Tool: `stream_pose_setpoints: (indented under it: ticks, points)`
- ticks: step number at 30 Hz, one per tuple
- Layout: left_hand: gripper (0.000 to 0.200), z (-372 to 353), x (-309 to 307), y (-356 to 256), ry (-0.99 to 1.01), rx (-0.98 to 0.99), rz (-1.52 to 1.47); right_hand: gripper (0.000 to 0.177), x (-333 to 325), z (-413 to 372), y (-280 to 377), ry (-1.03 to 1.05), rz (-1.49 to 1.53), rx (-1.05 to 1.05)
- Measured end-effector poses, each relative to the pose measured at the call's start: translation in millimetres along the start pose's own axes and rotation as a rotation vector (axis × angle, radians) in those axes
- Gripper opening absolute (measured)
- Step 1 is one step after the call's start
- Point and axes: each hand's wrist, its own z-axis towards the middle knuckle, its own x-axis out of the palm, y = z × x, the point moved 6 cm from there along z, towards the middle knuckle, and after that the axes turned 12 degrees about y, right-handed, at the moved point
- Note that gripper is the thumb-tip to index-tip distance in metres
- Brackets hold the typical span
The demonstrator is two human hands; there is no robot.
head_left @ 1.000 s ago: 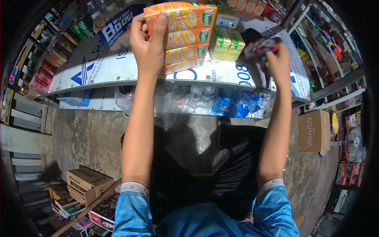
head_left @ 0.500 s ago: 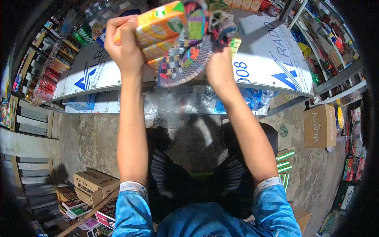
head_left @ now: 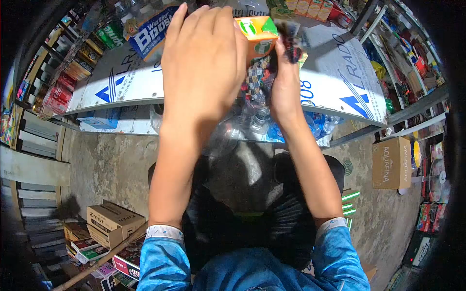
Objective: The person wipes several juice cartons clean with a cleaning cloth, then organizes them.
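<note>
My left hand [head_left: 206, 63] is raised over the shelf with its back toward me. Its fingers are stretched upward, and its thumb side lies against an orange juice carton [head_left: 262, 41]. The palm, and whatever is behind it, is hidden. My right hand [head_left: 286, 89] is at the carton's right side, closed on a multicoloured patterned cloth [head_left: 259, 80]. Part of this cloth hangs below the carton; a blurred end sticks out beyond my right thumb. The carton stands between both hands, its green-cornered top toward me.
A white shelf board [head_left: 335, 72] spans the front, with plastic bottles [head_left: 310, 123] beneath. A blue Water Boost pack [head_left: 150, 36] and drink cans [head_left: 60, 94] are at left. Cardboard boxes [head_left: 114, 220] lie on the floor at left, an Aquafina box [head_left: 391, 162] at right.
The carton has moved right and turned more upright. My left hand has shifted right and changed from gripping the carton to stretched fingers. The cloth has bunched below the carton.
</note>
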Motion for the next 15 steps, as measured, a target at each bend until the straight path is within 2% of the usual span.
stream_pose_setpoints:
  ticks: [1,4,5,7,9,10,12,15]
  points:
    - [0.033,0,0,-3,0.003,0.003,0.000,0.045,2,2,10,-0.003,0.002,0.002]
    - [0.038,-2,1,-4,-0.004,-0.057,-0.024,0.037,19,-2,41,0.075,0.023,-0.409]
    - [0.041,-2,-2,-1,-0.008,-0.066,-0.076,0.037,21,-3,34,0.077,0.025,-0.408]
    - [0.043,-4,-3,8,-0.016,-0.071,-0.120,0.036,19,-6,6,0.005,-0.138,-0.356]
    - [0.029,-4,-2,20,-0.133,-0.065,-0.121,0.035,14,-8,-37,-0.004,-0.007,-0.022]
    - [0.033,-4,-1,22,-0.062,-0.103,-0.211,0.035,13,-7,-48,-0.018,0.096,0.046]
    - [0.032,-4,1,23,-0.067,-0.080,-0.198,0.035,18,-3,-44,-0.046,0.202,0.109]
    - [0.030,-5,1,15,-0.089,-0.051,-0.185,0.042,33,-4,19,-0.029,0.050,-0.325]
